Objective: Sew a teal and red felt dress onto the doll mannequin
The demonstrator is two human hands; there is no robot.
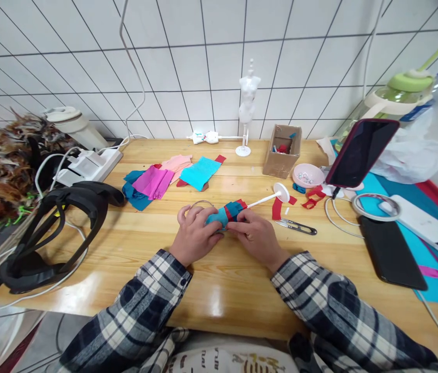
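Note:
A small dress form (235,209) lies on its side just above the wooden table, wrapped in light blue, dark blue and red fabric. Its white rod and round base (281,192) point to the upper right. My left hand (196,234) is closed around the light blue end. With fingers pinched, my right hand (258,237) grips the dark blue and red part near the rod. The fingers hide much of the wrapped body. Thread snips (298,227) lie to the right of my right hand, next to red fabric scraps (277,208).
Folded fabric pieces (155,182) lie at the back left. A bare white dress form (249,98) stands by the wall, near a cardboard box (282,150) and a pink bowl (307,176). A black headset (59,228) sits left; a propped phone (361,153) stands right.

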